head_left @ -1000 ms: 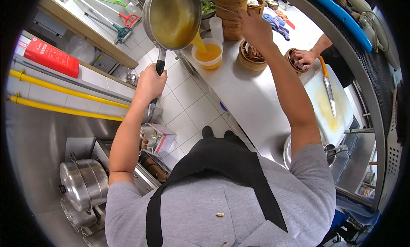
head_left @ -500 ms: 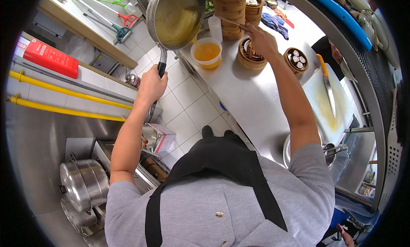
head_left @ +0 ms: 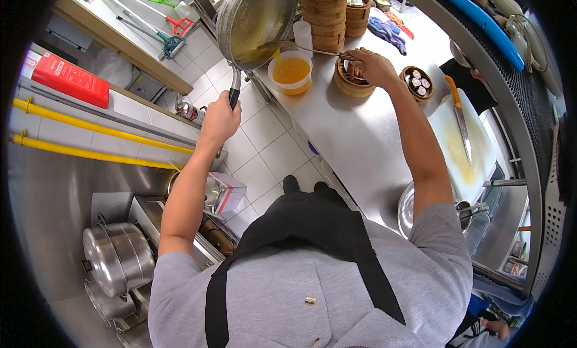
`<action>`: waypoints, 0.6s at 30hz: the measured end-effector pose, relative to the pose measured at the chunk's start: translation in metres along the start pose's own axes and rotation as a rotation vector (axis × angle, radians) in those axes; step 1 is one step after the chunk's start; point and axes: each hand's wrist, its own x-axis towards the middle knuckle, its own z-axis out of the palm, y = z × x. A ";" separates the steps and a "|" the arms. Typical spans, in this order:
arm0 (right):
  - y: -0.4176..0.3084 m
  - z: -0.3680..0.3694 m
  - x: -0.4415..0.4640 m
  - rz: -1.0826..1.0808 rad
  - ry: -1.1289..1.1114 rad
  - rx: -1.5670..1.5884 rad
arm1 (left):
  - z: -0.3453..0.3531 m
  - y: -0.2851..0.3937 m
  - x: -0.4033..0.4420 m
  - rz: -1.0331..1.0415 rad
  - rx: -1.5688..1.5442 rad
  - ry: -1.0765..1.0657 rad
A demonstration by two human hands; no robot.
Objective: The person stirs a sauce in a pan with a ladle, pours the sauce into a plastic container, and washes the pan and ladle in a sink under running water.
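My left hand (head_left: 221,124) is closed around the black handle of a deep metal pan (head_left: 229,32). The pan is tilted over a clear plastic tub (head_left: 308,83) of orange-yellow liquid, and a yellow stream runs from its rim into the tub. My right hand (head_left: 374,68) grips the long thin handle of a metal ladle (head_left: 321,51). The ladle's head is at the pan's lower rim, partly lost against the yellow residue. Below my right hand stands a small bamboo steamer (head_left: 354,90) with brownish food inside, partly covered by my fingers.
Stacked bamboo steamers (head_left: 323,17) and a white cup (head_left: 303,34) stand behind the tub. Another steamer (head_left: 416,96) holds several pale pieces. A knife (head_left: 463,128) lies on a cutting board (head_left: 457,158) at right. Metal pots (head_left: 123,258) sit lower left. A metal shelf frame (head_left: 505,95) borders the right.
The pan has shifted right over the tub. My right hand has lowered the ladle, and its head has come to the pan's rim. My left hand moved slightly right with the handle.
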 end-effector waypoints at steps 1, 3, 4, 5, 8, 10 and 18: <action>0.001 -0.003 -0.002 -0.013 -0.008 -0.001 | 0.002 -0.001 0.000 0.002 -0.001 -0.002; 0.003 -0.008 -0.005 -0.023 -0.017 -0.004 | 0.006 -0.003 0.001 0.002 -0.008 0.009; 0.004 -0.011 -0.008 -0.035 -0.017 -0.009 | 0.007 -0.002 0.001 0.003 -0.009 0.008; 0.005 -0.014 -0.009 -0.047 -0.018 -0.015 | 0.007 -0.001 0.001 0.000 -0.017 -0.005; 0.009 -0.024 -0.010 -0.019 -0.077 -0.015 | 0.011 -0.004 0.002 0.014 -0.018 -0.004; 0.012 -0.034 -0.011 -0.033 -0.072 -0.011 | 0.014 -0.004 0.001 0.032 -0.010 0.009; 0.021 -0.002 -0.018 -0.022 0.013 0.052 | 0.020 -0.009 0.008 0.032 -0.024 0.015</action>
